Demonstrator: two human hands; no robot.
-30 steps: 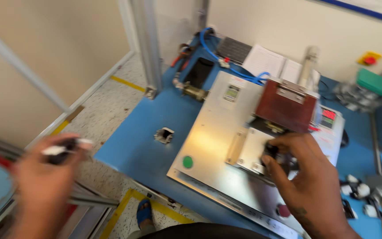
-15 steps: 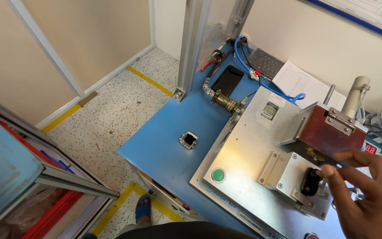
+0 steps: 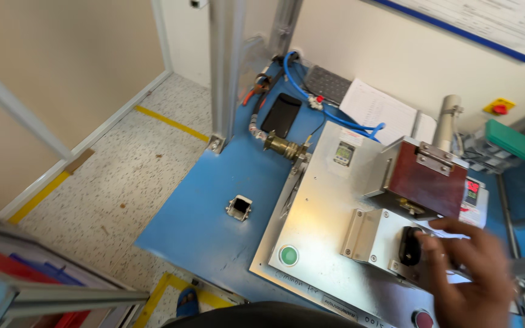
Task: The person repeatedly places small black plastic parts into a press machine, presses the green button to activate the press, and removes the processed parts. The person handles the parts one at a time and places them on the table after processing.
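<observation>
My right hand (image 3: 470, 280) hovers at the lower right over a silver metal fixture plate (image 3: 314, 228). Its fingers are apart and the fingertips sit right beside a small black part (image 3: 409, 246) seated in a metal block (image 3: 372, 234); I cannot tell whether they touch it. A dark red box housing (image 3: 426, 177) stands just behind that block. My left hand is out of view. A small square metal part (image 3: 239, 208) lies alone on the blue table (image 3: 208, 225), left of the plate.
The plate carries a green button (image 3: 288, 255) and a red button (image 3: 422, 319). Behind it lie a black phone (image 3: 281, 114), blue tubes (image 3: 302, 91), papers (image 3: 377, 106) and a green-lidded bin (image 3: 511, 141). An aluminium post (image 3: 223, 67) stands at the table's back left. A metal rack (image 3: 50, 297) is at the lower left.
My left hand, which held a small object a second ago, has left the view. My right hand let go of the black part, pulled away, and is back beside it.
</observation>
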